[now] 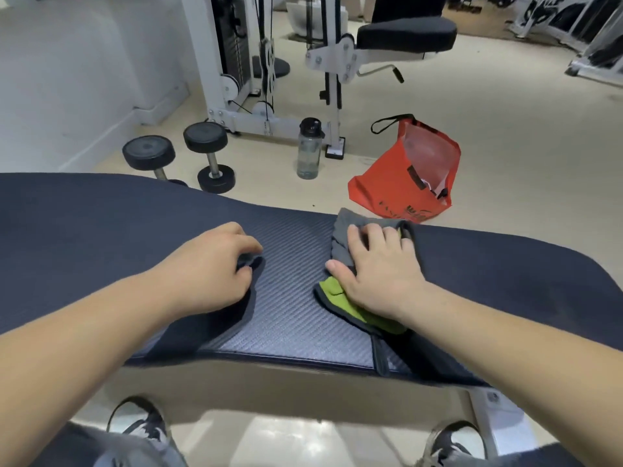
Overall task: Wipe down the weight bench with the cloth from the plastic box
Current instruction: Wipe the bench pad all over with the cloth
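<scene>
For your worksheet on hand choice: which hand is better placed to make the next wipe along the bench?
The right hand: it lies flat on the cloth, on the bench. The left hand touches no cloth.

I am seeing through a single wide-angle head camera, looking forward and steeply down from just above the weight bench [101,214], which is crossing the frame side to side. Both forearms are entering from the lower corners, shoes showing at the bottom edge. The gym floor [505,129] is stretching away toward the top.
</scene>
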